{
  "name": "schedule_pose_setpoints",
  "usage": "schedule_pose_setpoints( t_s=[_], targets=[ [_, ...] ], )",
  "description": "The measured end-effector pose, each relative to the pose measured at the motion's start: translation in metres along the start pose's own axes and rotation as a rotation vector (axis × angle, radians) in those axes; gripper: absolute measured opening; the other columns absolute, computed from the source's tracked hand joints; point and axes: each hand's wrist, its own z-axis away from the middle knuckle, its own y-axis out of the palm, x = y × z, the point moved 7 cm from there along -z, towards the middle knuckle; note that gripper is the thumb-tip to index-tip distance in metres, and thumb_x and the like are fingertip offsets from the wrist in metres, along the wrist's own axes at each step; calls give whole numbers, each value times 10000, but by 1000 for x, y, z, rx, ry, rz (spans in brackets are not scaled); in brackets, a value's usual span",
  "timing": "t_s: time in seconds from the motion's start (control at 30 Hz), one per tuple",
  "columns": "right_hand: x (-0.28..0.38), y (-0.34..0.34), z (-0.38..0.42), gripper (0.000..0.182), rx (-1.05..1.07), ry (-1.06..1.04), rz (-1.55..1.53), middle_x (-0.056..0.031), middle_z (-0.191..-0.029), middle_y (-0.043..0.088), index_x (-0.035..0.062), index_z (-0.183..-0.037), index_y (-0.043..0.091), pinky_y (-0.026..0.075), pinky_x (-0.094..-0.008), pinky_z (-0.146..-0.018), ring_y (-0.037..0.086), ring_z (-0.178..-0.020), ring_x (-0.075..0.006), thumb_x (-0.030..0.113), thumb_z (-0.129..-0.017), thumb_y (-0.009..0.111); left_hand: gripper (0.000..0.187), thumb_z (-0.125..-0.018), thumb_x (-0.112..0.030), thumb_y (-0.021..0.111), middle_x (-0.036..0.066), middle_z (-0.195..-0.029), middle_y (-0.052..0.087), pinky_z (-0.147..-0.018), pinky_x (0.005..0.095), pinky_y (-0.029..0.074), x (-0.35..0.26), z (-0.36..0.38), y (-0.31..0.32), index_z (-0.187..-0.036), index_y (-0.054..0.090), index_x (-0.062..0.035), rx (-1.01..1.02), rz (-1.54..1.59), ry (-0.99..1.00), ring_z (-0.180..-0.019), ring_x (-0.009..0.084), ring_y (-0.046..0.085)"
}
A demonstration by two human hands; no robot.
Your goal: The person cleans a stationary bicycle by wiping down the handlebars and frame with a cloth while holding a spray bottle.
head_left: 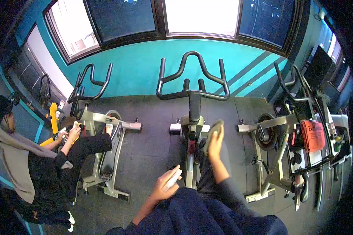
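My left hand [164, 188] is closed around a small white object [173, 179], held low in front of me, left of the middle exercise bike [194, 102]. What the white object is, I cannot make out. My right hand [215, 145] reaches forward along the right side of that bike's frame. It holds an olive-grey cloth [211, 135], with the fingers stretched out along it. The bike's black handlebar [180, 72] rises ahead of both hands. My dark clothing hides the lower part of the bike.
At left, a person [17, 164] sits with white things in both hands beside another exercise bike [113, 164]. To the right stands a third bike [278, 156], with a red cloth [313, 136] hanging near it. A teal wall [141, 64] with windows lies ahead.
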Motion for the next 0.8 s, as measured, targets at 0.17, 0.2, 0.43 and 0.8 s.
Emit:
schedule_pose_setpoints(
  t_s=[0.17,0.2,0.43,0.8],
  targets=[
    [-83,88,34,634,559,-154,791,-152,-1409,294,239,-1378,325,414,-416,-916,338,-1252,-369,82,-798,527,654,-690,-10,559,103,-955,607,-842,296,431,7,-11,-6,-1325,412,-57,-60,-57,33,-898,208,590],
    [-101,96,44,690,534,-431,993,-113,-1432,267,313,-1362,351,454,-420,-840,323,-1269,-356,60,-747,538,658,-688,-16,564,102,-967,608,-858,300,422,9,-11,-7,-1327,411,-58,-49,-62,0,-910,207,587],
    [-145,132,34,428,564,-254,1191,-146,-1356,330,313,-1224,476,437,-485,-729,342,-1187,-411,349,-807,565,658,-696,-11,572,97,-976,607,-863,310,429,29,-25,-5,-1331,406,-55,7,-33,-108,-923,208,589],
    [-124,135,-4,333,608,-155,979,-170,-1074,501,126,-942,582,521,-460,-673,493,-975,-418,435,-848,505,666,-704,-20,569,103,-995,605,-853,313,435,30,-60,16,-1342,389,-75,140,-47,-36,-926,226,588]
  ],
)
